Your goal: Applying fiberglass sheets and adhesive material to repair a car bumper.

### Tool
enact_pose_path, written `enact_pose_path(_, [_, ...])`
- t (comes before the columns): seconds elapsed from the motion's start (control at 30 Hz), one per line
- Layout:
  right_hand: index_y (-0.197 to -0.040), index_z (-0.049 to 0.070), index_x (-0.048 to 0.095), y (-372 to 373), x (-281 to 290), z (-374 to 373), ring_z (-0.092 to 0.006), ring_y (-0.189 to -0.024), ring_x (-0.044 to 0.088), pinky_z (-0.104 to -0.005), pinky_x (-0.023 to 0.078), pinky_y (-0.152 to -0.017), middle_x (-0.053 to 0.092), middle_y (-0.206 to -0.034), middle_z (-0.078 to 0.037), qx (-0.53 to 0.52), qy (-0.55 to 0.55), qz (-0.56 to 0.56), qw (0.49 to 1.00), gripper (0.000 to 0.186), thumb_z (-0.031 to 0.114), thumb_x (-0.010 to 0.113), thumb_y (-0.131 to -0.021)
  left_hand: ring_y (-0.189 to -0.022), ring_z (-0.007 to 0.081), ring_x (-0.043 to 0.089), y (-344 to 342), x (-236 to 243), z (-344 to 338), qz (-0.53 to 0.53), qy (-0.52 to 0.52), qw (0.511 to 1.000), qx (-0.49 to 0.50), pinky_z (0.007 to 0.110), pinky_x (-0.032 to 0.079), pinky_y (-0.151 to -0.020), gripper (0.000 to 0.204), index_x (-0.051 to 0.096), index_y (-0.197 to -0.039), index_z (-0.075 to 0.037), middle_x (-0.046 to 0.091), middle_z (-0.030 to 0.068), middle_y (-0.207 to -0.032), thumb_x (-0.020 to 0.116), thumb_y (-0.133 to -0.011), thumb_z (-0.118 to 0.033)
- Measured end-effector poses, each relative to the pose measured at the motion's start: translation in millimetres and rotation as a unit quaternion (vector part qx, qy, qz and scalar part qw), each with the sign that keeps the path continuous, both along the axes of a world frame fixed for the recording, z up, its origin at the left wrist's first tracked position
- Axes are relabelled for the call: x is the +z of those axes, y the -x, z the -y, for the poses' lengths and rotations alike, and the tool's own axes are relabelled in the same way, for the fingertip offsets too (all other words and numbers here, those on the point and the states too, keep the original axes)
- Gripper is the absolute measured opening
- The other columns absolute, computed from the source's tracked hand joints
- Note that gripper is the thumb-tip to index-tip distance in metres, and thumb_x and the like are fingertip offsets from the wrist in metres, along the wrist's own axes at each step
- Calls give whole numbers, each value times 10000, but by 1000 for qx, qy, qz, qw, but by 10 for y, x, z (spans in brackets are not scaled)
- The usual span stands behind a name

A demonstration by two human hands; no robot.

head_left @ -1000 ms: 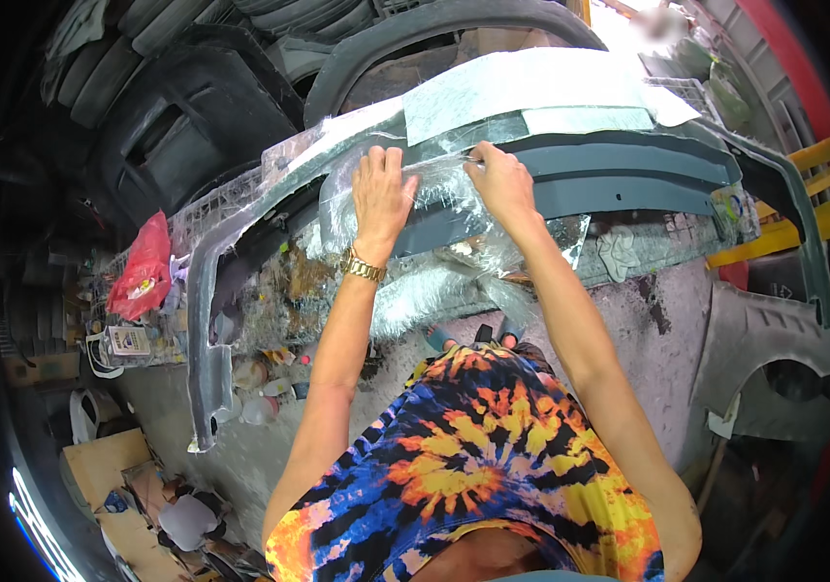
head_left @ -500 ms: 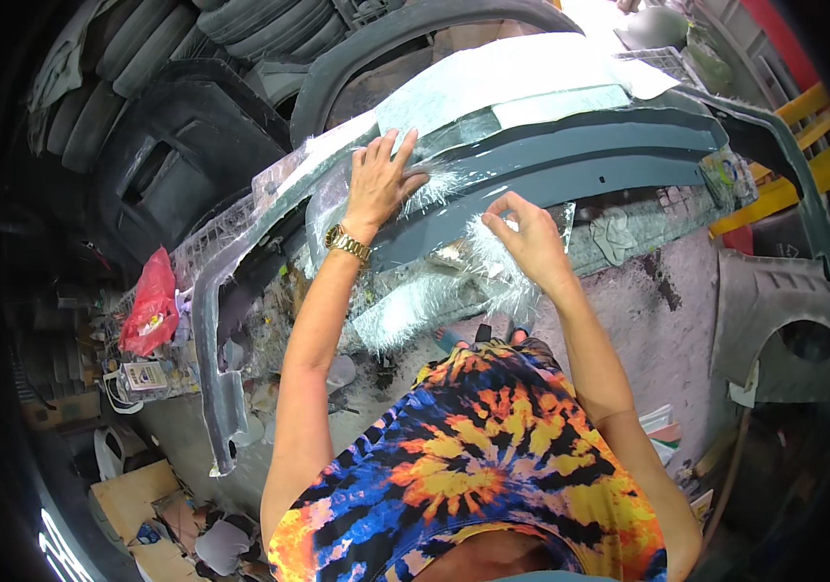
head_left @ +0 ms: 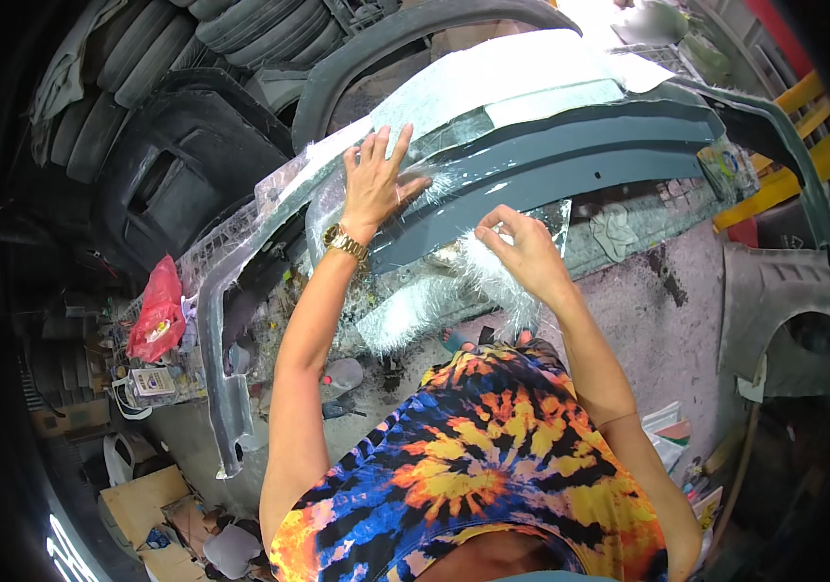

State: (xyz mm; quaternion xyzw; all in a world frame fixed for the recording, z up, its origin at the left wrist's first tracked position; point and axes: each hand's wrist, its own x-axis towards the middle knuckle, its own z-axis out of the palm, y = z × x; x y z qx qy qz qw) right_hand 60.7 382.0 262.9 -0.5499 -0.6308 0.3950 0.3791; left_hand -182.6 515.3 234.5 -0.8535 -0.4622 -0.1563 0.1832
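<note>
Left hand [head_left: 372,192], grip wide, spreads over the bumper [head_left: 570,157]; right hand [head_left: 524,250] has its grip pinched on frayed fibre [head_left: 489,274] at the bumper's near side. Strands could shed there if that grip tugs hard.

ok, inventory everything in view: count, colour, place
fibre tufts: several, white, centre
curved panel: 1, blue-grey, centre
sheets: several, white, atop curved panel
plastic bag: 1, red, left
vented panel: 1, black, upper left
fender-like panel: 1, grey, right
bars: several, yellow, right
stacked curved parts: several, dark, upper left
small clutter: uncountable, mixed, lower left
watch: 1, gold, left wrist
shirt: 1, multicoloured, bottom
left hand: 1, spread, over curved panel
right hand: 1, pinching fibre tufts
</note>
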Motion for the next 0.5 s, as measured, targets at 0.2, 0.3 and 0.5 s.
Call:
enact_pose_path(0.2, [-951, 33, 639, -47, -40, 63, -367, -949, 669, -419, 511, -838, 698, -900, -171, -3, -9, -10, 1000, 238, 266, 638, -908, -1206, 284, 466, -42, -61, -100, -1, 15, 1000, 6, 485, 323, -969, 907, 313, -1506, -226, 482, 135, -1358, 687, -767, -596])
enact_pose_path(0.3, [-956, 28, 638, -61, 20, 86, -361, -966, 669, -418, 509, -840, 701, -914, -172, -3, 7, -2, 1000, 243, 267, 637, -909, -1204, 276, 468, 14, -52, -111, -6, 10, 1000, 0, 483, 329, -969, 945, 303, -1511, -235, 472, 125, -1370, 692, -740, -618])
enact_pose_path(0.5, [-971, 27, 642, -48, -9, 95, -355, -979, 670, -410, 507, -852, 705, -935, -173, -7, 18, -6, 1000, 252, 272, 634, -914, -1237, 239, 478, 362, 63, -65, -53, 39, 997, -26, 421, 319, -983, 1008, 303, -1516, -220, 453, 95, -1406, 716, -689, -621])
